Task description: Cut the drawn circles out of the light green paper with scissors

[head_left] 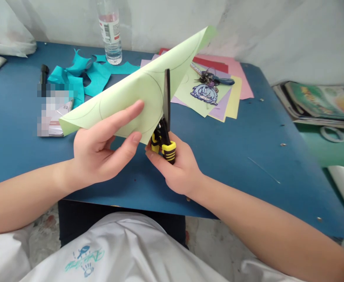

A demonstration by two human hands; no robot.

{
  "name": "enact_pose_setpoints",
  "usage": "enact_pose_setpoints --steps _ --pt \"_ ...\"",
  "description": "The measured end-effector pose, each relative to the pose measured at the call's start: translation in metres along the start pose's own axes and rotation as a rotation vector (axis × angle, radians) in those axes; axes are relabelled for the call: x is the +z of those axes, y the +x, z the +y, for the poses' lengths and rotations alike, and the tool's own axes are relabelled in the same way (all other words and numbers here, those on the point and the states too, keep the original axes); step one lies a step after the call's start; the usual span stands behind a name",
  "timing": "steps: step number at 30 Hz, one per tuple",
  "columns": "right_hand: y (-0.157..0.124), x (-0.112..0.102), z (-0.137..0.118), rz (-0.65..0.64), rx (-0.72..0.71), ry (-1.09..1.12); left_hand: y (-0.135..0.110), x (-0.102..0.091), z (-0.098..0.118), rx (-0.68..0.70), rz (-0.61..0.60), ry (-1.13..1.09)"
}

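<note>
My left hand (101, 150) pinches a light green paper sheet (125, 96) with pencilled curves on it and holds it up above the blue table (248, 156). My right hand (177, 166) grips yellow-and-black scissors (164, 129) by the handles. The dark blades point up and away, into the sheet's lower edge along a drawn arc.
Teal paper scraps (80, 76) and a clear water bottle (110, 33) lie at the back left. Coloured paper sheets (230, 94) with a keychain (207, 84) sit at the back right. Books (318, 103) and a tape roll (332, 134) are off the right edge.
</note>
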State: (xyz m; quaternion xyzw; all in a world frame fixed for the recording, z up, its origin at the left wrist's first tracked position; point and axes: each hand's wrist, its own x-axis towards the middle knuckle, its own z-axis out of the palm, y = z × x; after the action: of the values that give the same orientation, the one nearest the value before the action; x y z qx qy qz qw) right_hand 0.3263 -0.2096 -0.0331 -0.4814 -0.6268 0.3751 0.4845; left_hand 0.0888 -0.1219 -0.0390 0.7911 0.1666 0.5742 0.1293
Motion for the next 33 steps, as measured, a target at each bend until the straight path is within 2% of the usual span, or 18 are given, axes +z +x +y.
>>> enact_pose_setpoints --steps 3,6,10,12,14,15,16,18,20,21,25,29,33 --pt "-0.001 0.002 0.002 0.002 0.027 0.002 0.001 -0.002 0.005 -0.006 -0.012 0.003" --pt "-0.003 0.003 0.003 -0.003 0.047 0.015 0.006 -0.011 0.023 -0.205 -0.138 0.043" --pt "-0.003 0.003 0.003 -0.006 0.055 0.042 0.015 -0.018 0.038 -0.186 -0.196 0.000" --pt "-0.003 0.003 0.002 -0.007 0.066 0.044 0.018 -0.015 0.035 -0.132 -0.198 -0.011" --pt "-0.003 0.003 0.001 -0.005 0.069 0.039 0.018 -0.012 0.030 0.040 -0.096 -0.068" --pt "-0.003 0.003 0.000 -0.002 0.067 0.034 0.017 -0.011 0.028 0.016 -0.123 -0.049" --pt "-0.003 0.003 0.000 0.002 0.064 0.028 0.016 -0.009 0.026 -0.065 -0.182 -0.011" --pt "-0.003 0.003 -0.001 0.015 0.059 0.017 0.013 -0.007 0.021 -0.098 -0.193 0.038" --pt "-0.003 0.003 -0.001 0.026 0.053 0.012 0.012 -0.004 0.015 0.076 -0.065 0.001" --pt "-0.003 0.003 -0.001 0.029 0.050 0.012 0.011 -0.003 0.012 0.114 -0.035 -0.013" --pt "-0.002 0.003 -0.001 0.025 0.051 0.015 0.009 0.000 0.001 0.057 -0.135 0.023" --pt "-0.002 0.003 -0.001 0.039 0.049 -0.006 0.006 0.004 -0.005 0.106 -0.044 -0.001" --pt "-0.001 0.003 -0.002 0.048 0.048 -0.023 0.007 0.003 -0.008 0.072 -0.094 -0.042"
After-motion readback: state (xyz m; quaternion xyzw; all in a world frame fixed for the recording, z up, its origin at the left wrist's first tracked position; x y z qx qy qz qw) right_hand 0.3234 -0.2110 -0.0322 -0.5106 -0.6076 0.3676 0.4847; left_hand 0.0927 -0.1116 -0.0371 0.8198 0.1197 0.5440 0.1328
